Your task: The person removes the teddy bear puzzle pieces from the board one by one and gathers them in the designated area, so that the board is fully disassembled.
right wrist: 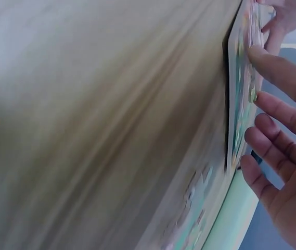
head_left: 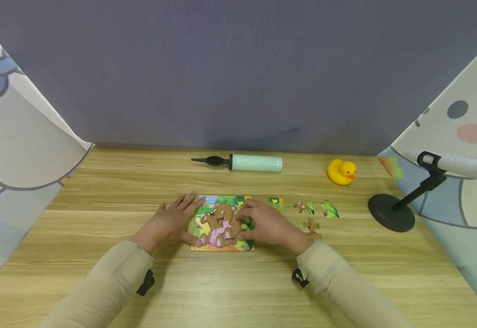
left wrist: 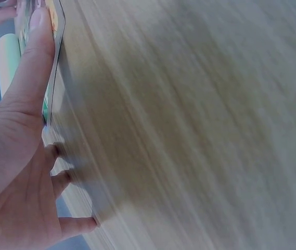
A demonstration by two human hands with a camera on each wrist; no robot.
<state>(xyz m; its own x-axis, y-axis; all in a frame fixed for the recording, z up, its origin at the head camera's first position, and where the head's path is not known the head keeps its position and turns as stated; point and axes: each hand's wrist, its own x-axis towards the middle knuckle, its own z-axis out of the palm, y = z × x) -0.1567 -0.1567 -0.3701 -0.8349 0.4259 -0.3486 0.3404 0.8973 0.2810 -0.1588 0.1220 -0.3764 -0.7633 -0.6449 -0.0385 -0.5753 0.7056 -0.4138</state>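
Your left hand (head_left: 172,222) lies flat with straight fingers, steadying the puzzle's (head_left: 222,223) left edge at mid-tabletop (head_left: 99,218). Your right hand (head_left: 265,223) rests on the puzzle's right side, fingertips bent down on a piece (head_left: 247,223) there, apparently seating it. Whether it pinches that piece, I cannot tell. Four loose pieces (head_left: 311,214) lie just right of the board. Next, likely press it flush, then reach right.
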